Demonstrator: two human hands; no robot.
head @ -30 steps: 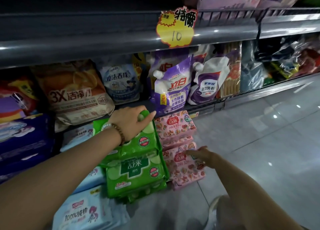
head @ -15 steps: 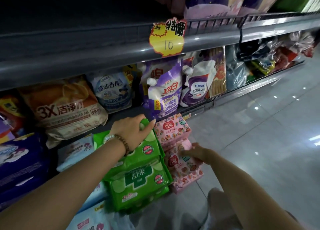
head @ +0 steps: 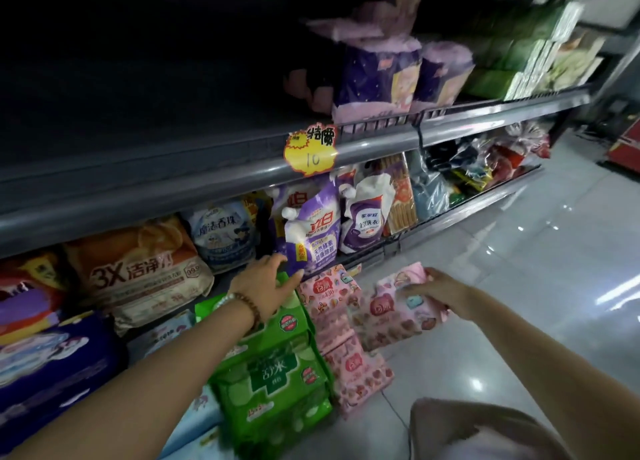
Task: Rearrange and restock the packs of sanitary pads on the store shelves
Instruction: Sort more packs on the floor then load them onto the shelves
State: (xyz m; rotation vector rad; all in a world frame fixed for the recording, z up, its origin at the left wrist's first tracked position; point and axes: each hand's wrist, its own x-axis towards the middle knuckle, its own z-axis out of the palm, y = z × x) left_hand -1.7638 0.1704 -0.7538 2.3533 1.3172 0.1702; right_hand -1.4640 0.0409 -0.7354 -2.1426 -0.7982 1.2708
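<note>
A stack of green pad packs [head: 277,373] stands on the floor before the shelves. My left hand [head: 265,288] rests on the top green pack, fingers spread and fairly straight. Right beside the green stack is a pile of pink pad packs [head: 332,297]. My right hand [head: 436,288] grips one pink pack [head: 391,307] by its upper right end and holds it lifted, tilted, just right of the pink pile. Purple pad packs [head: 377,75] stand on the upper shelf.
Detergent pouches [head: 311,231] and an orange bag [head: 138,269] fill the lower shelf. A yellow price tag [head: 311,151] hangs on the grey shelf rail [head: 173,179]. Blue packs [head: 48,362] lie at the left. Glossy tiled floor [head: 519,269] extends to the right. My knee [head: 478,428] shows at the bottom.
My right hand has pulled one pink pack out of the pile and lifted it to the right. The left hand stays on the green stack. The view has tilted upward.
</note>
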